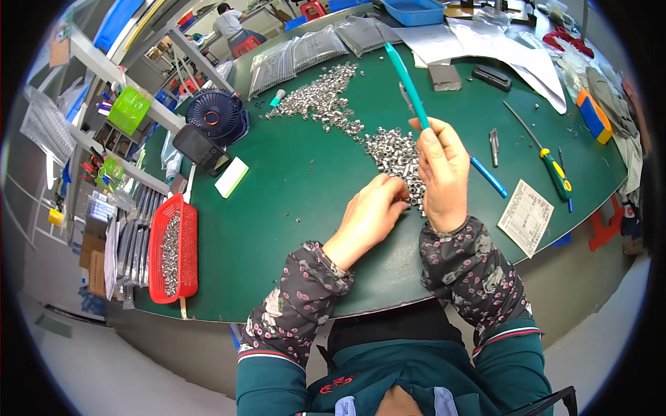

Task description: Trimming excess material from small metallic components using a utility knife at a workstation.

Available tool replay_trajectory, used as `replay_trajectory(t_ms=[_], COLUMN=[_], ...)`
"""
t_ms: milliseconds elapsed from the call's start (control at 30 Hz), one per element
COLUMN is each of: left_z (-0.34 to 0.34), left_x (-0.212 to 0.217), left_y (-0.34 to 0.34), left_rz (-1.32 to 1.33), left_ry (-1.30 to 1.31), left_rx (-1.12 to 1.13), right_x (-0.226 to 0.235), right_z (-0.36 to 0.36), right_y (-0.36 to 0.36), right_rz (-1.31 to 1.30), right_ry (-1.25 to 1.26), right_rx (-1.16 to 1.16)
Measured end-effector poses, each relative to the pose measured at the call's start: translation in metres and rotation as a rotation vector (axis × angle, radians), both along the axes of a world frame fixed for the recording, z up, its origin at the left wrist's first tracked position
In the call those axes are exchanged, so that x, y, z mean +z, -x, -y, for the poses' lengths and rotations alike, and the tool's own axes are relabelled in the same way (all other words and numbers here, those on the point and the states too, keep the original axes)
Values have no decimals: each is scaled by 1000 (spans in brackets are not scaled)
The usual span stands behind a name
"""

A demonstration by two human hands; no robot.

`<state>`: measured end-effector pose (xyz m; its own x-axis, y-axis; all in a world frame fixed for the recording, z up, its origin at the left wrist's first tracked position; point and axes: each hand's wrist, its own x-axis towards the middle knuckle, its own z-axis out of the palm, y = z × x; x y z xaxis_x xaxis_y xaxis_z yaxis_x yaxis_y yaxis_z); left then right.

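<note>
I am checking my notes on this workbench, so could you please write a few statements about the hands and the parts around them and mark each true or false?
1. The right hand holds a teal rod raised above the table. True.
2. The left hand rests in the red basket. False: it touches the pile of small metal nuts on the green table.
3. The red basket holds metal parts. True.
4. The yellow-handled screwdriver is in the left hand. False: it lies on the table to the right of both hands.
5. A small dark fan stands at the table's left. True.
</note>
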<state>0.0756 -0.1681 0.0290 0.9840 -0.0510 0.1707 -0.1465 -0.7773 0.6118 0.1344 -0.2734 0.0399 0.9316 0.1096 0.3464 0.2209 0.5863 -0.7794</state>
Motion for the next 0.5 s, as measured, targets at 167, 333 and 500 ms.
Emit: replay_trajectory(t_ms=[167,333,500], left_z=[12,14,6], left_x=[-12,-22,-7], left_y=[3,5,20], left_rz=[82,175,272], left_ry=[-233,-289,-147], left_rx=[31,26,0], right_x=[4,2,-4], right_z=[0,-3,-4], right_y=[1,3,3], right_rz=[-21,15,31], right_ry=[9,53,122], right_rx=[11,-9,2])
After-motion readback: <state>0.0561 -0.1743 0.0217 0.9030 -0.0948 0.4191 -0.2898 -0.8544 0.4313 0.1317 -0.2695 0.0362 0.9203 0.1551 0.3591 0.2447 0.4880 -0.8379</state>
